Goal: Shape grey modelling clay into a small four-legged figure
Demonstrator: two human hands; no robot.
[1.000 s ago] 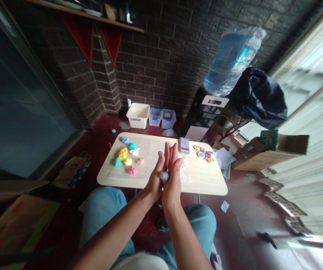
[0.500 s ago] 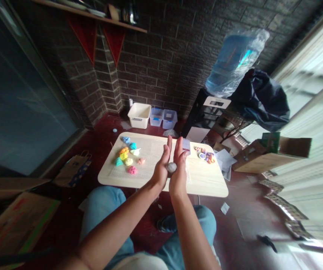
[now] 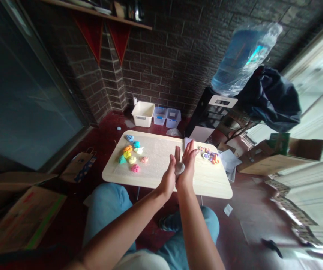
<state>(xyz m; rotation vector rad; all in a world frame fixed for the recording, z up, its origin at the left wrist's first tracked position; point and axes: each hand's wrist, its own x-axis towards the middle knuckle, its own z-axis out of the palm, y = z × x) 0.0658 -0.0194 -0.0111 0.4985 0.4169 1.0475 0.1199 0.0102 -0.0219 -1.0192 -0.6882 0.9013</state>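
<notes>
"What are the two hands doing?"

"The left hand [image 3: 167, 180] and the right hand [image 3: 187, 174] are up with their palms facing. They press a grey ball [image 3: 179, 168] between them."

"Where is the ball, exactly?"

"Down low between the palms, touching both. A bit of it pokes out toward the person."

"Are the fingers curled up?"

"No, they look straight and point away from the person. There's a gap between the left fingertips and the right ones."

"What is near the left hand?"

"A table [image 3: 216, 182] reaches out to both sides of the hands. Left of the left hand, a bumpy see-through sheet [image 3: 157, 152] lies on it. Past that hand there's a pale pink lump [image 3: 144, 160], then a bright pink lump [image 3: 135, 168]. Farther left are a green lump [image 3: 122, 160], a yellow lump [image 3: 127, 154] and a blue lump [image 3: 129, 138]."

"And near the right hand?"

"Just behind its fingers is a flat purple thing [image 3: 187, 140], mostly hidden. To the right are a little white ring [image 3: 205, 156] with purple inside and an orange piece [image 3: 215, 159]. They're too small to tell what they are."
</notes>
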